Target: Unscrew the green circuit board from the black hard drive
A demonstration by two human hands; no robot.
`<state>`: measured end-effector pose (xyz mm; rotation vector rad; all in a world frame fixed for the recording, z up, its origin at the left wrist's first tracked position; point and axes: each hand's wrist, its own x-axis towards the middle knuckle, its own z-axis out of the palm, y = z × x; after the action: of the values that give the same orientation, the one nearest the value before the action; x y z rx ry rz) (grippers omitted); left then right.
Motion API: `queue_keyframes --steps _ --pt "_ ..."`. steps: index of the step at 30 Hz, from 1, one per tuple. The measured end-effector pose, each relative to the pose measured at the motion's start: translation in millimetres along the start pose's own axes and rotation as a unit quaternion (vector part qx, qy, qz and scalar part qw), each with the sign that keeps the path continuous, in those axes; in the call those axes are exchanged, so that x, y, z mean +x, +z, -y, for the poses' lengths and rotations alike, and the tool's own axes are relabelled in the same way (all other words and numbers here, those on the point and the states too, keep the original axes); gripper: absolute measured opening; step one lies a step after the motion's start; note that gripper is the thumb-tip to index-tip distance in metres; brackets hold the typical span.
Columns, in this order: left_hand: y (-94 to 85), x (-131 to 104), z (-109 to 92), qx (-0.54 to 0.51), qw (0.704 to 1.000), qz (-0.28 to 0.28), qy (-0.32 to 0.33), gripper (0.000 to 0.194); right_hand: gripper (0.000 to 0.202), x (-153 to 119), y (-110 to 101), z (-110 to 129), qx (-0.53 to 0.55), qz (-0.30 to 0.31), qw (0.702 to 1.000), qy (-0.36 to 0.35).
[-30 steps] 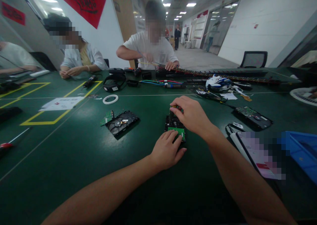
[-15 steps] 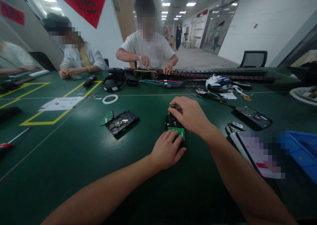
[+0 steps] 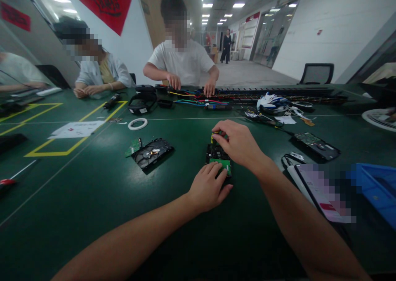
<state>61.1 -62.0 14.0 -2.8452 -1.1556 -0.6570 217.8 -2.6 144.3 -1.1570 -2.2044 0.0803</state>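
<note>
A black hard drive [image 3: 213, 152] with a green circuit board [image 3: 227, 164] lies on the dark green table in front of me. My left hand [image 3: 208, 186] holds the drive down, its fingertips over the board and its thumb by the near end. A small screwdriver with a yellow and black handle [image 3: 213, 138] stands upright over the drive's far part. My right hand [image 3: 236, 142] pinches its top between thumb and fingers. The screwdriver's tip is too small to make out.
A second hard drive [image 3: 153, 152] lies left, another [image 3: 316, 146] right. A white ring [image 3: 137, 124], a red-handled screwdriver [image 3: 8, 182], a phone-like device [image 3: 321, 194] and a blue bin [image 3: 379, 190] are around. Across the table, a co-worker's hands [image 3: 209, 87] touch cables.
My right fingers have shifted very slightly on the screwdriver; my left hand stays put. The co-worker opposite has leaned left and lowered one hand to the cables. A distant walker has moved.
</note>
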Motion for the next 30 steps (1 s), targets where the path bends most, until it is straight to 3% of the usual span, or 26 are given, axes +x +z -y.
queue_keyframes --steps 8,21,30 --pt "0.4 0.2 0.3 -0.001 1.0 0.003 -0.001 0.045 0.013 -0.3 -0.2 0.2 -0.002 0.0 1.0 -0.005" --pt "0.7 -0.9 0.8 -0.002 1.0 0.006 -0.005 0.045 0.004 0.5 -1.4 1.0 0.008 0.001 1.0 0.011" --pt "0.2 -0.3 0.6 -0.002 1.0 0.009 -0.003 0.045 0.021 -1.5 -1.0 2.2 -0.011 0.008 1.0 0.028"
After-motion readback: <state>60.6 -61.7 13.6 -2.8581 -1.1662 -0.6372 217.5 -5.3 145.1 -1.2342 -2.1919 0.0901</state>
